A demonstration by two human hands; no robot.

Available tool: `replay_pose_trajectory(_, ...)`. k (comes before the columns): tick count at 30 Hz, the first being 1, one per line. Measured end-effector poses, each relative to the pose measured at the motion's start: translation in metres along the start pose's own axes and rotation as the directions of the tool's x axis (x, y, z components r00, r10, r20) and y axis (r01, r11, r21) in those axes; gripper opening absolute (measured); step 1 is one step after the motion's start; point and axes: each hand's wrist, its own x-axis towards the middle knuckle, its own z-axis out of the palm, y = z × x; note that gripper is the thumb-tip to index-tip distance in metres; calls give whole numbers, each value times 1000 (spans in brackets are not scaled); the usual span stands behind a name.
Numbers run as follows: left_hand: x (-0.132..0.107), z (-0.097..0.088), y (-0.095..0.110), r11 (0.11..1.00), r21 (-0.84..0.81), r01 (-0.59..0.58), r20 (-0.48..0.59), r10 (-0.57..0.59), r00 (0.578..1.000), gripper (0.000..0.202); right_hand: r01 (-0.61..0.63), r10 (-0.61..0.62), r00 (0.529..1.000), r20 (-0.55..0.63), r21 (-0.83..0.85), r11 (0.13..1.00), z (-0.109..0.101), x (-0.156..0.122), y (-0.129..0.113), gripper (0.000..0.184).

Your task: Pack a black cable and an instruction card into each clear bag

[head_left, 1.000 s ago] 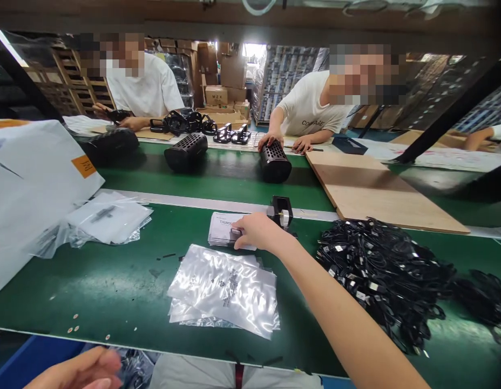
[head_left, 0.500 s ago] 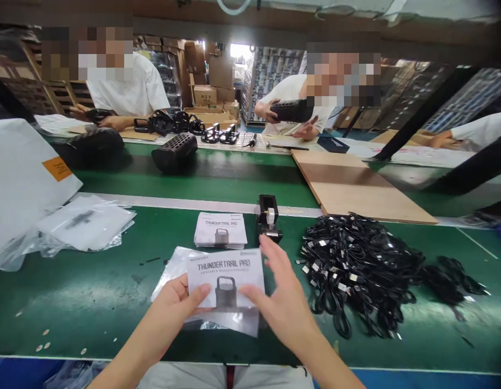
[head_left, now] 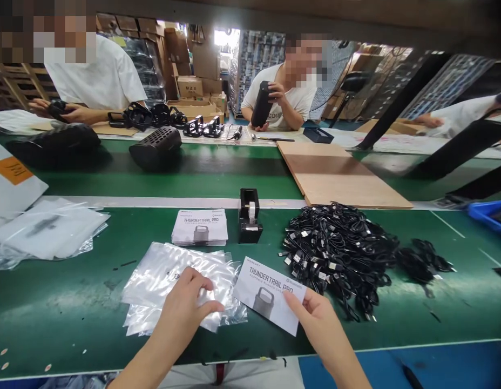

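My right hand (head_left: 311, 314) pinches the right edge of a white printed booklet (head_left: 262, 308) reading "THUNDER TRAIL PRO", held tilted above the green bench. My left hand (head_left: 191, 302) is over a stack of clear plastic bags (head_left: 147, 281), thumb and forefinger apart with nothing between them. Whether its other fingers touch the bags I cannot tell. Behind the bags lies a pile of matching booklets (head_left: 199, 227). A black tape dispenser (head_left: 250, 216) stands right of that pile. A big heap of black cables (head_left: 339, 254) lies right of the held booklet.
More plastic bags (head_left: 52, 232) lie at the left. Across a pale strip, black speaker housings (head_left: 155, 148) and a wooden board (head_left: 339, 173) rest on the far green surface. Co-workers sit opposite, one holding a black speaker (head_left: 261, 105). A blue bin (head_left: 489, 216) is at far right.
My left hand has let go of the booklet and moved over the bags. The right hand has carried the booklet rightward, uncovering the bag stack. The view has shifted.
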Motion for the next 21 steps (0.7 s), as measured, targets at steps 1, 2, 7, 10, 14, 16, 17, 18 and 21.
replay_pose_trajectory(1, 1, 0, 1, 1000, 23, -5, 9, 5, 1000, 13, 2, -2, 1000, -6, 1, 1000, 0, 0, 0, 46)
replay_pose_trajectory(2, 1, 0, 3, 999, 38, -15, 20, 14, 1000, 11, -3, 3, 1000, -6, 1, 1000, 0, 0, 0, 47)
replay_pose_trajectory(7, -1, 3, 4, 996, 73, -54, -1, 54, 999, 14, -16, 16, 1000, 17, 16, 1000, 1, -3, 2, 46)
replay_pose_trajectory(10, -1, 4, 1, 994, 92, -61, -32, 64, 997, 13, 12, -12, 1000, 0, 43, 999, 5, -7, 6, 46)
replay_pose_trajectory(14, 0, 2, 0, 995, 65, -77, -13, 78, 997, 18, 41, -38, 998, -54, 69, 997, 14, -11, 8, 46)
replay_pose_trajectory(16, -1, 0, -1, 994, 45, -102, -16, 102, 995, 23, 50, -43, 996, -75, 90, 995, 18, -12, 8, 46)
replay_pose_trajectory(17, -2, -1, -2, 993, 34, -117, -20, 118, 993, 25, 57, -49, 995, -82, 100, 993, 21, -11, 8, 46)
replay_pose_trajectory(18, -3, -1, -2, 991, 22, -133, -26, 133, 991, 26, 72, -63, 994, -90, 103, 992, 23, -10, 9, 46)
replay_pose_trajectory(21, -5, -2, -3, 987, -5, -164, -32, 163, 986, 30, 126, -121, 986, -117, 39, 991, 29, -7, 15, 48)
